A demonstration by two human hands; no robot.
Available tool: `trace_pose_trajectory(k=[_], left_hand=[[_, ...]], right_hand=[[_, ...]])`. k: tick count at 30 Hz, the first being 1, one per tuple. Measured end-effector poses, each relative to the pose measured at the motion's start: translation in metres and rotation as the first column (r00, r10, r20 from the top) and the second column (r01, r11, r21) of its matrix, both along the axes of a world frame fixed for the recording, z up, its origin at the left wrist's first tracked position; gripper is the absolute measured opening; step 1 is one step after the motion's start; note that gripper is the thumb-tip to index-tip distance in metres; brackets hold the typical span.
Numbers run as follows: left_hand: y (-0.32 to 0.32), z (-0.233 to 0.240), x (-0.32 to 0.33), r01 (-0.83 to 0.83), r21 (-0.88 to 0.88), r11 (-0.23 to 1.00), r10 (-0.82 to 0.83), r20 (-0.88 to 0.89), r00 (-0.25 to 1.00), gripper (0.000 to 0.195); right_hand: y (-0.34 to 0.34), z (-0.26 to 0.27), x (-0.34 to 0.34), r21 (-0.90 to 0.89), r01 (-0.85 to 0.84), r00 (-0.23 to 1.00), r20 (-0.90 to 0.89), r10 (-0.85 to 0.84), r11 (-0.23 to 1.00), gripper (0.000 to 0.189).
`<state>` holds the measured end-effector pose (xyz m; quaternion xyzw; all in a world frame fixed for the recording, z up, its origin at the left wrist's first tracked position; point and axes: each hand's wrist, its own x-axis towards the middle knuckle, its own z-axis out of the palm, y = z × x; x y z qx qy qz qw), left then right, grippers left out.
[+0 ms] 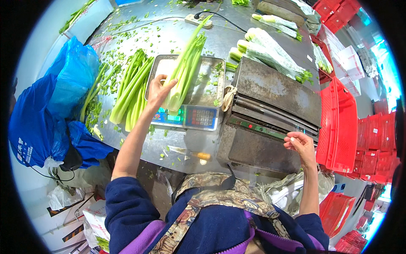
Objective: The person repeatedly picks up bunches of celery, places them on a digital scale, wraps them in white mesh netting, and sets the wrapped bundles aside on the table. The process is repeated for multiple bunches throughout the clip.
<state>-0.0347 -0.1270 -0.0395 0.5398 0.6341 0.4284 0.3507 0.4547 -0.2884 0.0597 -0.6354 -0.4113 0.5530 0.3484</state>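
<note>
My left hand grips a bunch of celery by its pale base, thumb across the stalks. The bunch leans over the metal pan of a digital scale with a lit green display. More celery stalks lie on the table left of the scale, partly behind my left forearm. My right hand is at the right end of a worn metal sealing machine, near its front bar. Its thumb and fingertips are drawn together; whether they pinch a thin film cannot be made out.
A knife with a wooden handle lies near the front edge of the steel table. Net-sleeved celery lies behind the machine. A power strip sits at the back. A red crate stands right, blue plastic bags left.
</note>
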Motion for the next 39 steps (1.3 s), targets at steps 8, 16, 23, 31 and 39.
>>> trace_pose_trajectory(k=[8, 16, 23, 31, 39], left_hand=[[-0.015, -0.069, 0.036, -0.106, 0.122, 0.987, 0.161, -0.668, 0.727, 0.074], [-0.005, -0.035, 0.015, -0.024, -0.231, 0.973, -0.075, -0.409, 0.91, 0.051], [-0.025, -0.013, 0.028, 0.302, -0.421, 0.855, 0.097, 0.703, 0.704, 0.028], [-0.042, -0.033, 0.034, 0.217, -0.445, 0.869, 0.153, 0.658, 0.737, 0.035], [-0.045, -0.031, 0.033, 0.381, -0.405, 0.831, 0.349, 0.913, 0.21, 0.039]], right_hand=[[0.001, -0.002, -0.002, 0.005, -0.017, 1.0, -0.012, 0.017, 1.0, 0.023], [-0.002, -0.011, -0.011, -0.006, -0.064, 0.998, -0.026, 0.064, 0.998, 0.024], [0.017, -0.031, -0.081, 0.009, -0.351, 0.927, -0.135, 0.349, 0.936, 0.027], [0.095, -0.087, -0.183, 0.245, -0.671, 0.616, 0.709, 0.343, 0.7, 0.015], [0.125, -0.115, -0.229, 0.005, -0.819, 0.231, 0.918, 0.322, 0.574, 0.01]])
